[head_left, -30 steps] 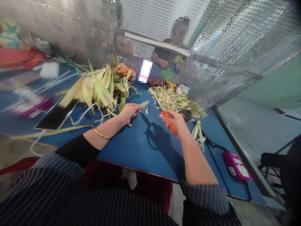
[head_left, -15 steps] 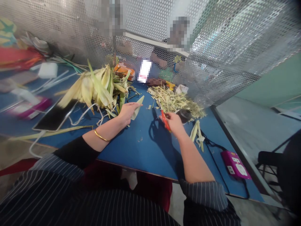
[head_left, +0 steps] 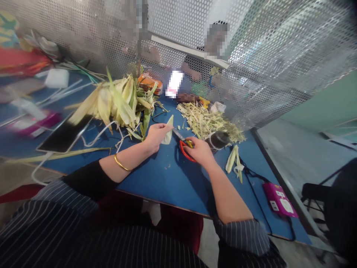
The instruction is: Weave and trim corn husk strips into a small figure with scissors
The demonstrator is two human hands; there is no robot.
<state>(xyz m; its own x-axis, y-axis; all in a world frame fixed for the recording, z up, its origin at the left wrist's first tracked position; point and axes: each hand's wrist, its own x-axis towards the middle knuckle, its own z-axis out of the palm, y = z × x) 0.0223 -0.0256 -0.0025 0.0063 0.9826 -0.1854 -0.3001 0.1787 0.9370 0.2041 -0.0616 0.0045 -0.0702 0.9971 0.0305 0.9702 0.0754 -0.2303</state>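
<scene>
Between the fingers of my left hand (head_left: 156,136) is a pale green piece of corn husk (head_left: 167,137), its pointed tip upward. My right hand (head_left: 200,150) is closed on red-handled scissors (head_left: 186,152), whose blades point left toward the husk piece. The blade tips are close to my left fingertips; whether they touch the husk I cannot tell. A dark spool-like object (head_left: 219,140) stands just beyond my right hand. Farther back lies a heap of cut husk scraps (head_left: 205,119). On the left is a pile of whole corn husks (head_left: 117,100).
The blue table (head_left: 156,178) meets a perforated metal screen (head_left: 173,29), with a person behind it. A tablet (head_left: 65,134) with a white cable lies left. Loose husk strips (head_left: 234,160) and a magenta power strip (head_left: 280,199) are at right. A lit phone (head_left: 174,85) stands at the back.
My right hand has moved left and turned the scissors, so the blades now point at the husk piece instead of away toward the scraps. My left hand has shifted slightly right with the husk.
</scene>
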